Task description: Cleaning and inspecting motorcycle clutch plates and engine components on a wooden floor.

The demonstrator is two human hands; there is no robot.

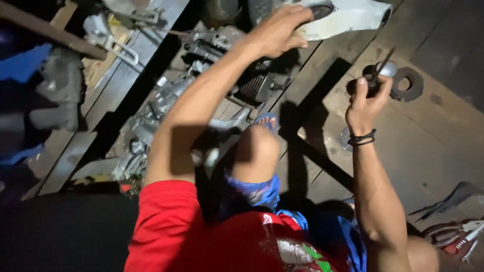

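Centrally, the engine block [252, 83] lies on the wooden floor [428, 136] in the upper middle of the frame. The left hand [280, 30] rests curled on a white panel [348, 17] above it. The right hand [368, 103], upper right, is clamped on a dark-handled tool [379, 70] beside a metal ring [407, 83]; bare boards extend rightward.

Red shirt sleeve [166, 221] with white and green print; blue patterned shorts [257, 194]; blue sandal strap [265, 119]; black wrist bands [362, 139]; white plastic body panel [348, 17]; silver-grey engine [201, 70] with black finned part; dark ring-shaped disc [409, 83]; brown wooden plank floor [428, 141]; red-and-white tool handles [461, 239].
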